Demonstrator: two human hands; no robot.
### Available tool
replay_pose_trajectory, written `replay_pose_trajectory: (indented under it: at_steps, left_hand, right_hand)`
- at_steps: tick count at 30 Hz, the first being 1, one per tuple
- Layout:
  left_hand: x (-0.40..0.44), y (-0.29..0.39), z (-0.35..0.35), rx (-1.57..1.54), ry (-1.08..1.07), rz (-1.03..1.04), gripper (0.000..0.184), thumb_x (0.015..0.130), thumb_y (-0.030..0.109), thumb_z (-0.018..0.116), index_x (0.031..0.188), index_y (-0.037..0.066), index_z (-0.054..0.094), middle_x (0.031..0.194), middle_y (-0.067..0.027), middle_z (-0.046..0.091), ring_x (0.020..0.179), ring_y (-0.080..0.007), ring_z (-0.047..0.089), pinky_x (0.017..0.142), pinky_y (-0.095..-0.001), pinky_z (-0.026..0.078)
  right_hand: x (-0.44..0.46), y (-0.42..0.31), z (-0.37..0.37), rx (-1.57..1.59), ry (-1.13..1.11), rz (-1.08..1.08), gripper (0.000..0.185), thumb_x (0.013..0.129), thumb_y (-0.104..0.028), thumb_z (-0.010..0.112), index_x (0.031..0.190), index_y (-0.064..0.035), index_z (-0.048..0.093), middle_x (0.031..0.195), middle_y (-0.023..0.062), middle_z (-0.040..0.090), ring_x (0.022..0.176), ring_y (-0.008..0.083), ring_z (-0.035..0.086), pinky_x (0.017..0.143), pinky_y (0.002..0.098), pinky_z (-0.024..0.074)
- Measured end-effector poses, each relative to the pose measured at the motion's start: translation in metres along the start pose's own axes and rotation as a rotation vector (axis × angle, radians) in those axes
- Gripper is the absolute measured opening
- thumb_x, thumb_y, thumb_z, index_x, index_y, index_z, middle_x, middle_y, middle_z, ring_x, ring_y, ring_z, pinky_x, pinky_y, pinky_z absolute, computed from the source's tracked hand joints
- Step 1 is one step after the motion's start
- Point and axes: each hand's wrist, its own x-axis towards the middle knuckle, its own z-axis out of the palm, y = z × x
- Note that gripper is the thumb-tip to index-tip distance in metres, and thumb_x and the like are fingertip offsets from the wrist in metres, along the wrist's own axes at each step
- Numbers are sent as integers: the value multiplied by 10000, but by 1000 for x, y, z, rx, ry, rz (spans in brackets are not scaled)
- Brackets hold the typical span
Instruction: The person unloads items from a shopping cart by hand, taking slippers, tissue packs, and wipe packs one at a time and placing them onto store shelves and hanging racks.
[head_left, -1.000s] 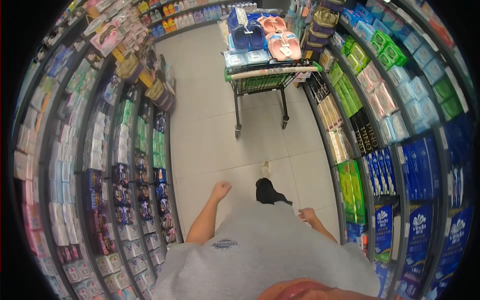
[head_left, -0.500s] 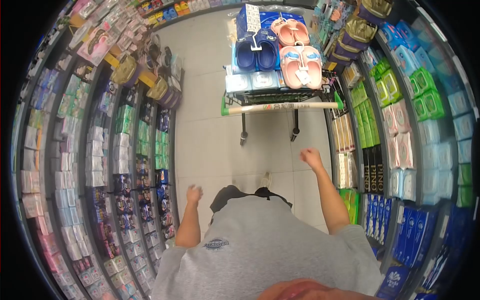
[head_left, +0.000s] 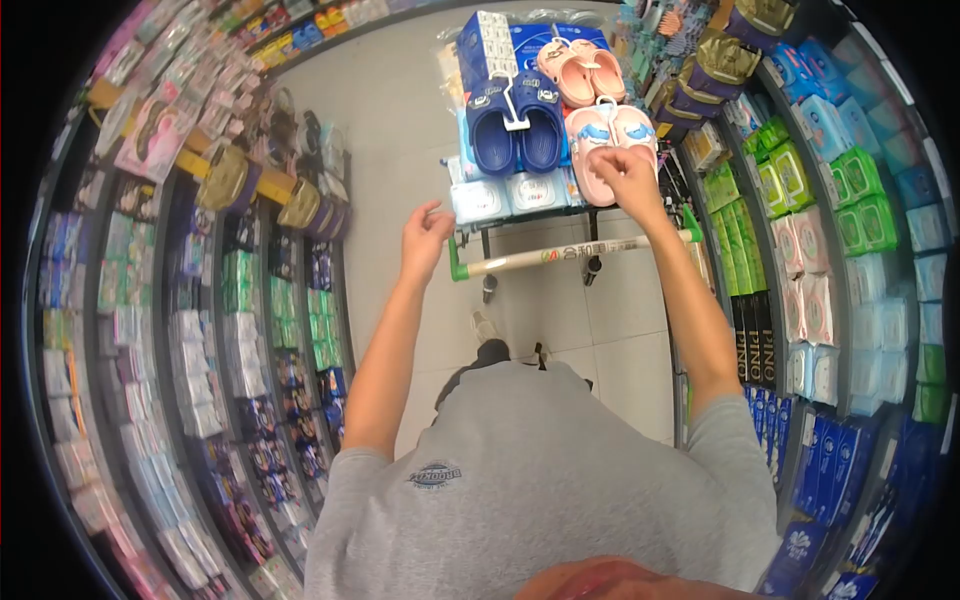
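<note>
My right hand is raised over the near pair of pink clogs, its fingers loosely bent and apart; whether it touches them I cannot tell. To the left, my left hand hovers beside the cart's corner, fingers spread and holding nothing. Between my arms runs the pale cart handle with green ends. On the load lie dark blue clogs on a white hanger and a second pink pair farther back. White-and-blue packs sit at the near edge.
Shelves of packaged goods line both sides of the aisle, with green packs and blue packs on the right. Purple-and-gold packs stick out from the left shelf. Grey tiled floor runs alongside the cart.
Both hands have risen forward from my sides to the cart, the right one now over the pink clogs. The cart is closer to me, its handle slightly tilted.
</note>
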Motion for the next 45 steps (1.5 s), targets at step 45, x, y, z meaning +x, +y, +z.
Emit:
replay_pose_trajectory:
  at_steps: [45]
  left_hand:
    - [115,32,71,-126,124,-57,548,742,-130,616,1264,-5,508,1154,-141,603,999,-190,602,823,-310,517]
  right_hand:
    - [279,5,80,-201,-592,-61,277,780,-275,693,799,1,695,670,83,639,626,138,571,601,294,454]
